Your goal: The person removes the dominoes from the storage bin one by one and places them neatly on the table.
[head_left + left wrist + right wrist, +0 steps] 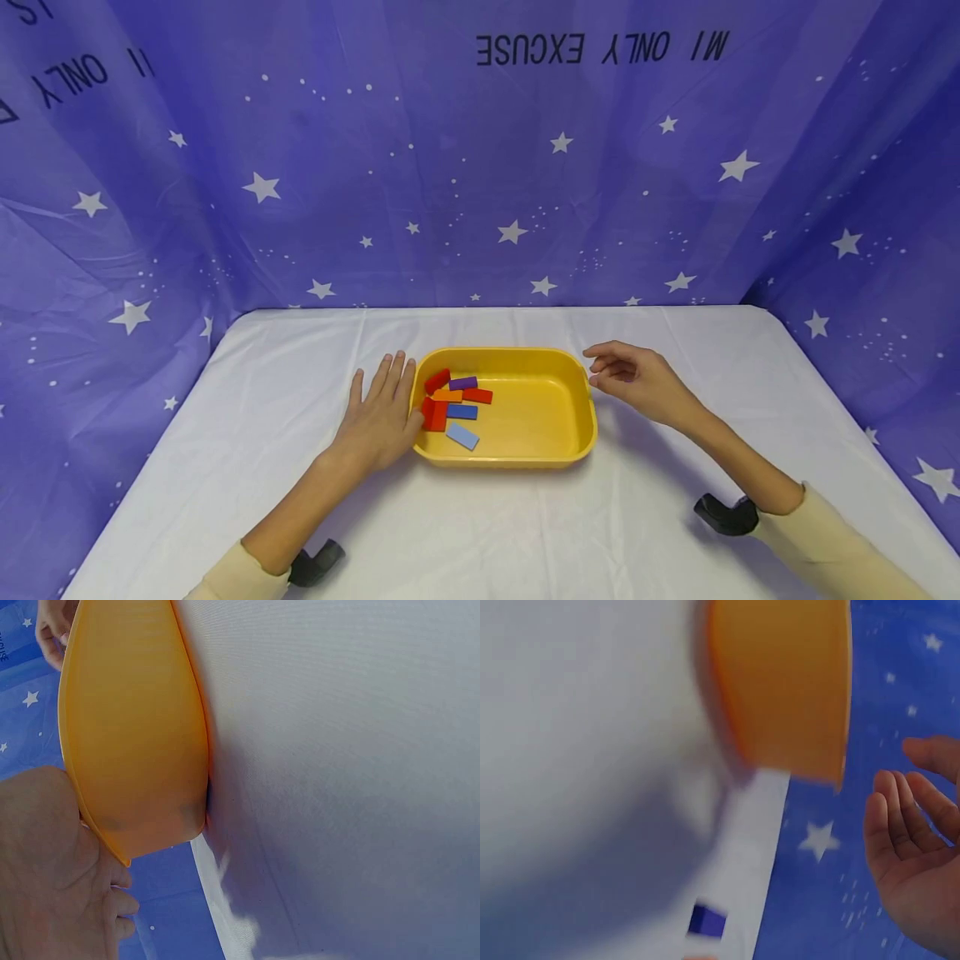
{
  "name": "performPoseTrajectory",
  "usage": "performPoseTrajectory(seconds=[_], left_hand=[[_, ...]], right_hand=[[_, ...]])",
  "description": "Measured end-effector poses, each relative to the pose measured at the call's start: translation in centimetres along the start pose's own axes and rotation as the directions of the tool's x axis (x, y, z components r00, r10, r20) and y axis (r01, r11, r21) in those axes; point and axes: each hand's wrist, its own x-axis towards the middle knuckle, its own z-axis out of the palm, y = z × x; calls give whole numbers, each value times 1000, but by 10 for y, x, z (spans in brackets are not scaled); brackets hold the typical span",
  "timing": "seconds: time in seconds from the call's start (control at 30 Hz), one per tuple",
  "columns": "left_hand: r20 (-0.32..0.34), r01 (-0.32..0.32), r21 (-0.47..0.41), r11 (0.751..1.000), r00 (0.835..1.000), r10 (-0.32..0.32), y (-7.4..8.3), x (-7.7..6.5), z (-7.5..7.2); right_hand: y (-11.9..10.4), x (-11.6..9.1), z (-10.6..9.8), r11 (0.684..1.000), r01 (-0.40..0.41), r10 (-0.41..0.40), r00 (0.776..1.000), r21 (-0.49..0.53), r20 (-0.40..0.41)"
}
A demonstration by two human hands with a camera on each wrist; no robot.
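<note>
Tray [510, 462]: yellow, set on the desk [525, 533], just below centre of frame; long axis laid left to right; no front can be told.
Blocks [448, 396]: bunched inside the tray's left end.
Left hand [378, 421]: placed at the tray's left end, thumb lapped over the edge; fingers straight, spread, aimed toward top of frame; nothing seen gripped.
Right hand [637, 383]: held just beside the tray's right end, not touching; fingers loosely bent, aimed left; nothing seen held.
Nearer hand: left; blocks lie directly right of it, but well left of the right hand, along the tray's length.
Blue block [462, 412]: long axis laid left-right, roughly in line with the tray.
Light blue block [462, 436]: nearest bottom of frame; slanted, upper left to lower right.
Purple piece [707, 920]: seen bottom centre of right wrist view, outside the tray; whether rested on the desk cannot be told.
Curtain [420, 167]: blue-purple, starred, hung behind.
</note>
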Motion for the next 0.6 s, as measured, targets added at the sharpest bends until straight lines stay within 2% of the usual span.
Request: performPoseTrajectory(seconds=[0.17, 0.27, 0.6], left_hand=[[6, 1, 6, 1000, 1000, -1, 0, 0, 0], [7, 0, 10, 1000, 1000, 0, 0, -1, 0], [-5, -11, 5, 1000, 1000, 11, -1, 0, 1]], right_hand=[[-17, 10, 17, 990, -2, -10, 996, 138, 86], [-25, 17, 28, 985, 1, -23, 992, 174, 125], [-32, 42, 66, 995, 49, -68, 974, 91, 214]])
